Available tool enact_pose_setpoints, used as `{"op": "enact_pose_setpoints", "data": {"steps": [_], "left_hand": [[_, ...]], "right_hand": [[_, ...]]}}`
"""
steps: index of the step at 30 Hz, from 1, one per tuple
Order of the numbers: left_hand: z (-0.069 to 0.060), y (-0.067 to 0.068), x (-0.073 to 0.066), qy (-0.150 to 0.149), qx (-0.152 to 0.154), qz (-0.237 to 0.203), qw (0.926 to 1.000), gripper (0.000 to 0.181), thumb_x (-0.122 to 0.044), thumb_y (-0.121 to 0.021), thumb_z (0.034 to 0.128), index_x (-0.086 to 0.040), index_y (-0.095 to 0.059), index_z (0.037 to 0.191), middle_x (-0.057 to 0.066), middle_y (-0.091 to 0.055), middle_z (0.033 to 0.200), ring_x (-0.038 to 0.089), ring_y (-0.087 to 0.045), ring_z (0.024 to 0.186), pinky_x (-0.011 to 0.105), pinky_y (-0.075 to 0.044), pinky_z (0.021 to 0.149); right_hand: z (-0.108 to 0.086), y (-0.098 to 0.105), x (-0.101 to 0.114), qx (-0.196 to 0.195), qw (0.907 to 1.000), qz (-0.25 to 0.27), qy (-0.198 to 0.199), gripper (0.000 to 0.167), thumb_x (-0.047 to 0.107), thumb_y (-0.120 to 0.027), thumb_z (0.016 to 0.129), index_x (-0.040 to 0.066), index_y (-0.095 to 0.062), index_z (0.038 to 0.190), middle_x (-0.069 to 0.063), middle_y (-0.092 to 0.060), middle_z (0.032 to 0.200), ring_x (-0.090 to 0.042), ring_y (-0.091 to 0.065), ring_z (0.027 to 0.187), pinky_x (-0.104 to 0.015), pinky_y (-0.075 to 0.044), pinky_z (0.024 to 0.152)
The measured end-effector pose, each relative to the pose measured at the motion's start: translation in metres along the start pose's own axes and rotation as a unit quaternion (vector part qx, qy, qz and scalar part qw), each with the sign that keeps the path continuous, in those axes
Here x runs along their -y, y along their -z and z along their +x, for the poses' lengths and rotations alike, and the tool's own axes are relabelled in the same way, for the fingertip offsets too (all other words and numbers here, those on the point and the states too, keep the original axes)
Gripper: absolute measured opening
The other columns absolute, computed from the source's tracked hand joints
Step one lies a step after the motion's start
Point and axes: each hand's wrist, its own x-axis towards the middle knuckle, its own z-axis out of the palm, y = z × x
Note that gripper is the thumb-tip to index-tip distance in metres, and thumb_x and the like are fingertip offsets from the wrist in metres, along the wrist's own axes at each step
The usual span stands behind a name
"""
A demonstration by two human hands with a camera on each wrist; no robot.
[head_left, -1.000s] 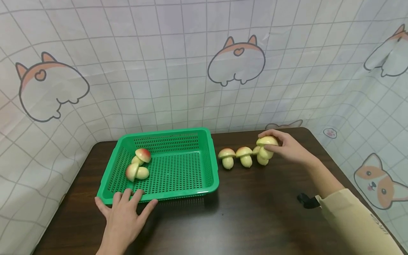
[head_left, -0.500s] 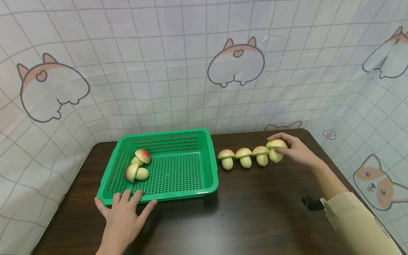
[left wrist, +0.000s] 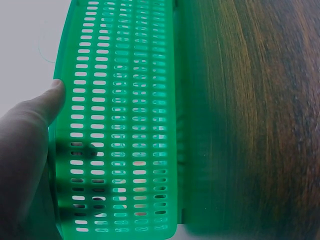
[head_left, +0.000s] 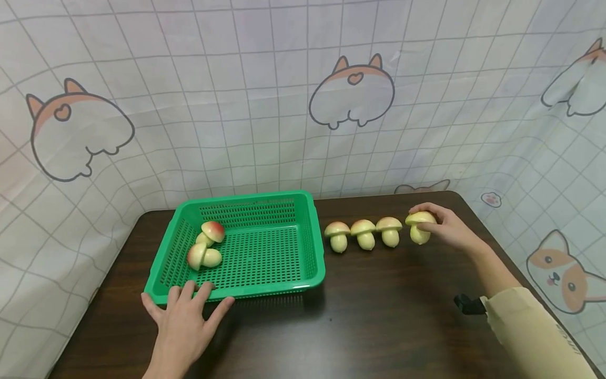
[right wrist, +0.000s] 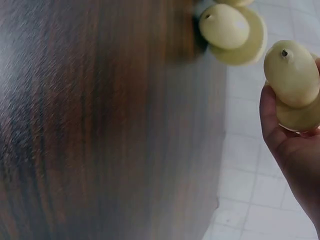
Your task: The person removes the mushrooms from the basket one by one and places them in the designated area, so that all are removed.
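Note:
My right hand [head_left: 450, 229] pinches a pale yellow toy mushroom [head_left: 420, 235] by its cap, stem down, at the table's right side. The right wrist view shows that mushroom [right wrist: 291, 75] between thumb and fingers, slightly apart from the row. Left of it stand three similar mushrooms with reddish caps: one [head_left: 390, 232], one [head_left: 363, 235] and one [head_left: 337, 236]. My left hand [head_left: 183, 326] holds the near rim of a green plastic basket [head_left: 265, 288], fingers over the rim. In the left wrist view the thumb touches the rim; finger shadows show through the holes.
Two more mushrooms, one [head_left: 212, 231] and one [head_left: 204, 257], lie at the left inside the basket. A dark wooden table [head_left: 360, 316] carries everything. A white gridded cloth with dog drawings [head_left: 265, 105] rises behind and at both sides.
The right hand has moved right with its mushroom, away from the row, and the third mushroom now shows fully. The left hand and basket have stayed in place.

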Motion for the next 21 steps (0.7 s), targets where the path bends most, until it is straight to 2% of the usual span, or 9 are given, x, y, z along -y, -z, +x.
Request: {"op": "enact_pose_setpoints", "data": {"steps": [9,21], "left_hand": [[-0.001,-0.001,0.000,-0.002,-0.005,0.000,1.0000,0.045,-0.055,-0.070,0.0930,-0.012,-0.068,0.104,0.005,-0.052,0.089,0.035,-0.048,0.085,0.087,0.010,0.098],[0.000,-0.001,0.000,-0.001,-0.005,0.003,1.0000,0.044,-0.055,-0.070,0.0933,-0.012,-0.068,0.104,0.006,-0.053,0.090,0.037,-0.048,0.087,0.087,0.009,0.098]], "right_hand": [[-0.003,0.004,-0.018,-0.006,0.9991,-0.015,-0.039,0.041,0.015,-0.062,0.104,-0.004,-0.052,0.139,-0.023,-0.059,0.126,-0.013,-0.062,0.094,-0.027,-0.055,0.075],[0.007,0.001,-0.033,0.002,0.9973,-0.032,-0.066,0.045,0.012,-0.064,0.103,-0.007,-0.050,0.141,-0.025,-0.058,0.126,-0.012,-0.059,0.097,-0.027,-0.054,0.077]]}}
